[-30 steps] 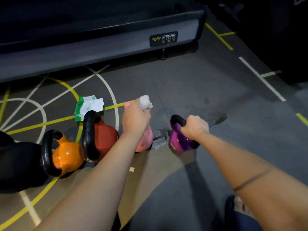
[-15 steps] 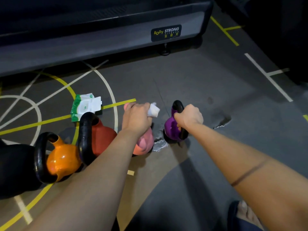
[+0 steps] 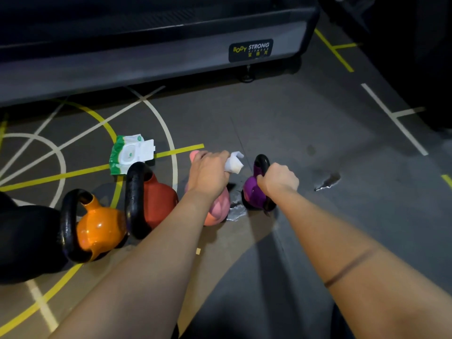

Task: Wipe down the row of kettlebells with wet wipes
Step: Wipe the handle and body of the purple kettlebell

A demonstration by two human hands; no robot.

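Note:
A row of kettlebells stands on the gym floor: a large black one (image 3: 22, 241) at the far left, then orange (image 3: 97, 231), red (image 3: 156, 199), pink (image 3: 220, 209) and small purple (image 3: 254, 194). My left hand (image 3: 208, 174) sits over the pink kettlebell's handle and holds a crumpled white wet wipe (image 3: 233, 162), which sticks out to the right. My right hand (image 3: 278, 179) grips the purple kettlebell's black handle. The pink kettlebell is mostly hidden by my left hand and forearm.
A green and white wet wipe pack (image 3: 129, 152) lies open on the floor behind the red kettlebell. A treadmill base (image 3: 146, 62) runs across the back. A torn floor patch (image 3: 327, 181) lies right of the purple kettlebell; another (image 3: 236, 210) sits between pink and purple.
My right hand has shifted the purple kettlebell left and farther back, closer to the pink one. My left hand has lowered with the wipe onto the pink kettlebell's handle.

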